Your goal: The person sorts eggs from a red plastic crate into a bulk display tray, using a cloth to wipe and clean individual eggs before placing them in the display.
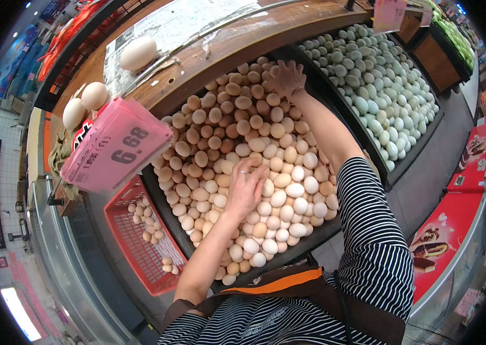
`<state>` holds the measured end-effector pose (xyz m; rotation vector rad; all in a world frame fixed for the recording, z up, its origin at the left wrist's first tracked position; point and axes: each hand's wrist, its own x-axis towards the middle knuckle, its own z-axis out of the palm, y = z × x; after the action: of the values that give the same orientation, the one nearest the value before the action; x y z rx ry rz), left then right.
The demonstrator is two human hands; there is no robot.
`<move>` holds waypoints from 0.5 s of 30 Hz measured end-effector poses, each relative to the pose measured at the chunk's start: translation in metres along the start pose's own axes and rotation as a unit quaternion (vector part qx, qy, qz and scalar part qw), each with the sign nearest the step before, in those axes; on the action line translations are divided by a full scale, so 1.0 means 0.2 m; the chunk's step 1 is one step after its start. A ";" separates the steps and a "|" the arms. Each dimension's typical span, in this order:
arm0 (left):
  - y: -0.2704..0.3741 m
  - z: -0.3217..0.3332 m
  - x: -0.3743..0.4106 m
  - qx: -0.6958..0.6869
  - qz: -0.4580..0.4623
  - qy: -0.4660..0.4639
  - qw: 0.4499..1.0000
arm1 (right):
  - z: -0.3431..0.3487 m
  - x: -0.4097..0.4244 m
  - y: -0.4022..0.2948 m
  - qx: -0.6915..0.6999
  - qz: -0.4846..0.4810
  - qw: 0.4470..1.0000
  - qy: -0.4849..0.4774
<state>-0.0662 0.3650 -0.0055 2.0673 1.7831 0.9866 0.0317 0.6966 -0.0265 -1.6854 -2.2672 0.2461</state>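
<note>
A heap of brown and cream eggs fills a black bin before me. My left hand, with a ring on one finger, rests over the middle of the heap, its fingers curled down among the eggs; whether it grips one is hidden. My right hand reaches to the bin's far right corner, its fingers spread on the eggs beside the black divider, and nothing is plainly held in it.
Pale green eggs fill a bin on the right. A red plastic basket with some eggs stands at the left. Pink price cards jut over the near-left edge. Large white eggs lie on the wooden shelf.
</note>
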 end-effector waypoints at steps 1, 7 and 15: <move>-0.02 -0.03 0.04 0.002 -0.004 0.012 1.000 | 0.01 0.02 -0.04 -0.014 0.026 1.000 -0.008; -0.24 -0.03 0.33 0.092 -0.077 0.000 0.993 | 0.09 0.08 0.00 0.025 0.067 0.994 -0.088; -0.39 0.10 0.88 0.151 -0.062 -0.053 0.985 | 0.16 -0.01 0.12 -0.007 -0.073 0.995 0.065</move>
<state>-0.1093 0.5530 -0.0076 2.0986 2.0809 0.5896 0.0433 0.7038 -0.0652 -1.4868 -2.2867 0.0843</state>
